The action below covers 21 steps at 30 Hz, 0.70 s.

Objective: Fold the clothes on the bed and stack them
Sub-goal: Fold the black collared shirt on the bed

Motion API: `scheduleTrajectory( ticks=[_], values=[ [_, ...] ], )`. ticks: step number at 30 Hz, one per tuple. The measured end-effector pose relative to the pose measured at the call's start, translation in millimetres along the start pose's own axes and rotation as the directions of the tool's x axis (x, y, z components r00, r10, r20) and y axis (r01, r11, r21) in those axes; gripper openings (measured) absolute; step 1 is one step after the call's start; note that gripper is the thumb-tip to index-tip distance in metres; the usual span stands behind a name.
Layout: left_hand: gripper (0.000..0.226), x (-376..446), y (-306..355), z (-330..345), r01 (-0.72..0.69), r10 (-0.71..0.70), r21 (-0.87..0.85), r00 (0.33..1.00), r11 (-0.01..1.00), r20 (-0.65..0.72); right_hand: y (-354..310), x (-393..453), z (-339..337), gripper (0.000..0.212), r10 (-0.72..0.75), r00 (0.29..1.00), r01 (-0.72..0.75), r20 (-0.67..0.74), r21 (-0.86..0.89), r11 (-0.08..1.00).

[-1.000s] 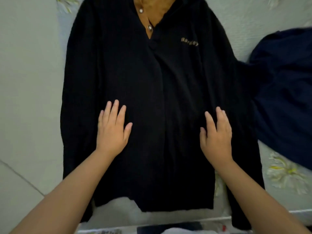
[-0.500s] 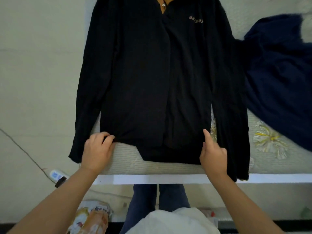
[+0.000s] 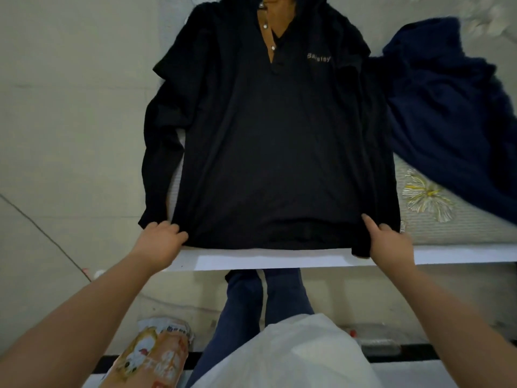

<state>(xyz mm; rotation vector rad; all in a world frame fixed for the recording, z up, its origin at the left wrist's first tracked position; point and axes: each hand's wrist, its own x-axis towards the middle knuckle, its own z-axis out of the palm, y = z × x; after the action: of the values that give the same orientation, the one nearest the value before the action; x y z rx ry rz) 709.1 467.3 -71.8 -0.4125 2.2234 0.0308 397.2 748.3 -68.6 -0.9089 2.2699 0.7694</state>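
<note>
The black shirt (image 3: 268, 152) lies front-up on the bed (image 3: 458, 233), its collar toward the far side and its hem right at the near edge, one long sleeve hanging off the bed's left edge and the other lying along the body on the right. The left hand (image 3: 161, 242) has its fingers curled around the hem's left corner, and the right hand (image 3: 389, 242) pinches the hem's right corner with the forefinger stretched out along the cloth. This looks like the spreading step: the shirt is being squared up before any fold is made. The next move probably calls for bringing each sleeve across the body, then folding hem toward collar. A dark blue garment (image 3: 447, 113) lies crumpled toward the bed's right side, touching the shirt's shoulder and not yet folded.
</note>
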Motion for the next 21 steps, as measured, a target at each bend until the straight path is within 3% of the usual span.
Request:
scheduleTrajectory(
  ticks=[2,3,4,6,7,9,11,14,17,21],
  values=[
    [0.031,4.1,6.7,-5.5,0.050,-0.050,-0.015,0.998,0.999,-0.036,-4.2,-3.5,1.5,0.066,0.071,0.995,-0.069,-0.071,0.029,0.997],
    [0.036,5.4,9.5,-10.3,0.055,-0.055,-0.004,0.995,0.998,-0.077,-7.6,-5.3,1.0,0.063,0.083,0.980,-0.071,-0.178,0.072,0.995],
    [0.041,7.3,14.6,-14.2,0.023,-0.024,-0.009,0.985,1.000,-0.168,-11.8,-7.4,1.1,0.058,0.059,0.948,-0.020,-0.313,0.127,0.992],
    [0.044,11.2,25.9,-21.2,-0.121,0.106,-0.026,0.937,0.992,-0.334,-24.9,-12.7,-1.1,0.048,-0.152,0.810,0.230,-0.567,0.069,0.971],
    [0.041,13.1,31.9,-20.7,-0.184,0.171,-0.015,0.939,0.983,-0.300,-31.1,-15.0,-1.7,0.051,-0.277,0.767,0.333,-0.579,-0.011,0.943],
    [0.036,16.4,43.5,-17.2,-0.222,0.225,0.039,0.945,0.974,-0.238,-40.6,-15.3,0.3,0.060,-0.447,0.778,0.430,-0.441,-0.144,0.891],
    [0.037,15.6,45.5,-20.0,-0.250,0.252,0.046,0.919,0.967,-0.304,-44.1,-10.5,-3.0,0.057,-0.474,0.814,0.461,-0.336,-0.124,0.879],
    [0.044,15.0,37.0,-11.5,-0.357,0.313,-0.031,0.854,0.934,-0.415,-36.0,-3.8,-13.4,0.051,-0.555,0.716,0.577,-0.424,-0.089,0.812],
    [0.048,4.6,24.4,-11.1,-0.427,0.390,-0.003,0.829,0.904,-0.401,-24.8,-11.1,-12.6,0.042,-0.616,0.649,0.646,-0.447,-0.104,0.756],
    [0.051,-3.1,10.2,-7.2,-0.489,0.468,0.037,0.806,0.872,-0.363,-19.7,-22.7,-0.9,0.038,-0.654,0.647,0.686,-0.393,-0.075,0.723]
  ],
)
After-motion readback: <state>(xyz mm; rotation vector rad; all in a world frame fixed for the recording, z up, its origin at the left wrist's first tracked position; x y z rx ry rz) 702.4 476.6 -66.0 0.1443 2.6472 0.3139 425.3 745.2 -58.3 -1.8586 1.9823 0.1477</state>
